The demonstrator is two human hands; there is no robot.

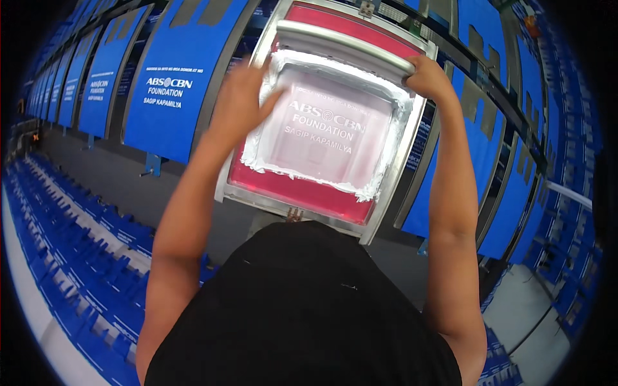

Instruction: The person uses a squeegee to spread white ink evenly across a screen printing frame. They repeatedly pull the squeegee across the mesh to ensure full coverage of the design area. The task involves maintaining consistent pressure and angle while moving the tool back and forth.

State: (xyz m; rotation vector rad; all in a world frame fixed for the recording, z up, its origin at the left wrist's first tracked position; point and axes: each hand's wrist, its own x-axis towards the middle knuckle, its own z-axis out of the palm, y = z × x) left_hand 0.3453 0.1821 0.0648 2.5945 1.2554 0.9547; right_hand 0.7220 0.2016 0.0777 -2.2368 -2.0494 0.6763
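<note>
A screen-printing frame (pixel 226 183) with metal edges and a pink-red mesh lies in front of me. Thick white ink (pixel 360 192) borders its pale middle, through which lettering shows. Across the far end runs a long squeegee (pixel 341 46), slightly slanted. My right hand (pixel 426 78) is closed around the squeegee's right end. Over the frame's left edge is my left hand (pixel 243 103), smeared a little by motion, its thumb spread away from the fingers. It is apart from the squeegee's left end and holds nothing that I can see.
Blue printed pieces (pixel 170 83) lie on boards in a row to the left, and more blue pieces (pixel 454 161) lie to the right. Racks of hanging blue pieces (pixel 84 238) stand at the lower left. A metal clamp (pixel 367 8) sits at the frame's far edge.
</note>
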